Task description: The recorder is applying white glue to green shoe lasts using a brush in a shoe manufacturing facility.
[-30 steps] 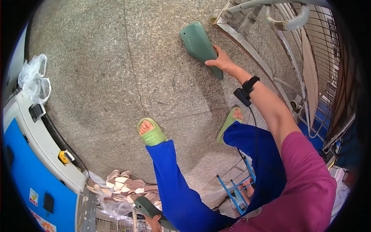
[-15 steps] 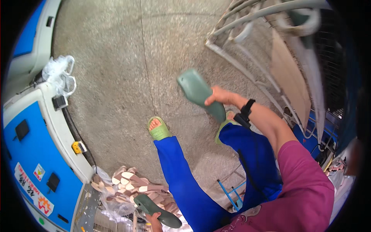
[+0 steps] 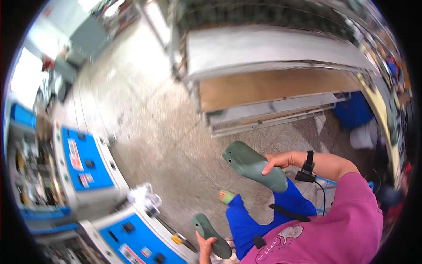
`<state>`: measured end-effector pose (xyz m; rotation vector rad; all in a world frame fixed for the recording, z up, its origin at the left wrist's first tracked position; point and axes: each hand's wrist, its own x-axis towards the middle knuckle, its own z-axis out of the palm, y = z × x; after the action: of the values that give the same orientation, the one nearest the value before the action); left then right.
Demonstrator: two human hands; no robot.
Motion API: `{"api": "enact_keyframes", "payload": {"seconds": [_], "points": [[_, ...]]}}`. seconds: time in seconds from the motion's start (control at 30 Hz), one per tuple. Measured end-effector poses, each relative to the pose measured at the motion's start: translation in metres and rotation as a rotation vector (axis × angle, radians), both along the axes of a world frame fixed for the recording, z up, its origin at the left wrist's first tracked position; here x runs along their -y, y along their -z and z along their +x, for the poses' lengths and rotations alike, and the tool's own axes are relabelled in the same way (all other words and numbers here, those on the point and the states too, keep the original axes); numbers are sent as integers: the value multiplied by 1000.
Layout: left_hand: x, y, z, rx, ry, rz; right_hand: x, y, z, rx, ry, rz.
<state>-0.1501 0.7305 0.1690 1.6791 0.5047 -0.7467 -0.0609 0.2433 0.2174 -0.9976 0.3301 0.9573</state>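
Note:
My right hand (image 3: 279,162) grips a dark green shoe last (image 3: 244,160) around its narrower middle. Its heel end, with small holes, points up and left, and its toe hangs over my right trouser leg. Lower down, my left hand (image 3: 205,244) is closed around a second green shoe last (image 3: 220,247), held beside my left leg with its holed end upward. Both lasts are off the floor and apart from each other. Part of the left hand's grip is hidden behind its last.
A rack with white and brown shelves (image 3: 272,90) stands ahead. Blue-and-white machines (image 3: 132,233) line the left, with a white plastic bundle (image 3: 145,198) and a yellow device (image 3: 177,239) by them. At right are a blue bin (image 3: 353,110) and white bucket (image 3: 364,135).
My view has turned and lifted, bringing the rack in front and more machines at left. Both shoe lasts are still in my hands; the pile of light shoe parts is mostly out of sight.

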Motion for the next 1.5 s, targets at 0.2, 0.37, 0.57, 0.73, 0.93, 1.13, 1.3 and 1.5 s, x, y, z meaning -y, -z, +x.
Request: {"api": "enact_keyframes", "payload": {"seconds": [0.2,0.37,0.57,0.73,0.93,1.13,1.3,1.5], "points": [[50,-37,53,187,464,72,43,-64,-105,121,441,64],[184,-88,62,134,750,103,119,-107,-207,240,700,-10],[347,-79,60,211,1179,-82,181,-157,-343,353,1237,-36],[491,-127,29,171,1297,-415,222,-152,-407,383,1609,-130],[625,-131,31,408,1723,-337,270,-139,-432,415,1970,-188],[768,-139,16,697,1963,-505,348,-148,-439,342,2224,-531],[862,-155,2,584,2017,-715,423,-159,-440,291,2380,-680],[932,-166,-31,611,2023,-847,520,-157,-458,429,2495,-899]]}}
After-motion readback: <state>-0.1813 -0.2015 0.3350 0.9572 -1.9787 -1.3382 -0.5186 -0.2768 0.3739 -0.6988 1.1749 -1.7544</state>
